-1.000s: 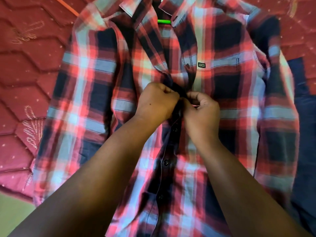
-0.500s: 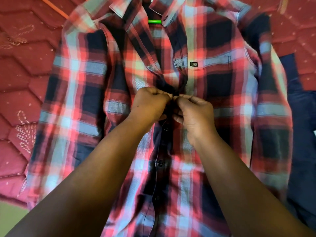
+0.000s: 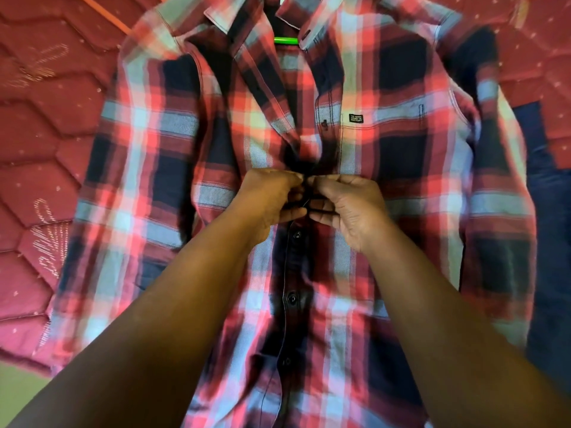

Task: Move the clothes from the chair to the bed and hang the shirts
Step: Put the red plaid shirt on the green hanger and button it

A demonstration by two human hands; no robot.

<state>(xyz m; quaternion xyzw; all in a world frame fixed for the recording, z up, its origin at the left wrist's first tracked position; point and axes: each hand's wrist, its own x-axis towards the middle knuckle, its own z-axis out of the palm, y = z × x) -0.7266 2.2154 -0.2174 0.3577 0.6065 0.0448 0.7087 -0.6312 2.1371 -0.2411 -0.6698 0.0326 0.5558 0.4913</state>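
Observation:
A red, navy and pale-blue plaid shirt (image 3: 148,168) lies face up on the bed, spread flat. A green hanger (image 3: 285,40) shows inside its open collar. My left hand (image 3: 268,199) and my right hand (image 3: 346,205) meet at the dark button placket at chest height, each pinching one edge of the shirt front. Below them the placket is buttoned, with three dark buttons showing. Above them the front lies open up to the collar.
The bed has a red quilted cover (image 3: 40,143) with stitched hexagons. A dark navy garment (image 3: 550,242) lies under the shirt's right side. A strip of greenish floor (image 3: 18,384) shows at the lower left, past the bed's edge.
Both hands stay together on the placket; the fingers have shifted slightly on the fabric. The view has drifted a little, so the shirt sits lower in frame.

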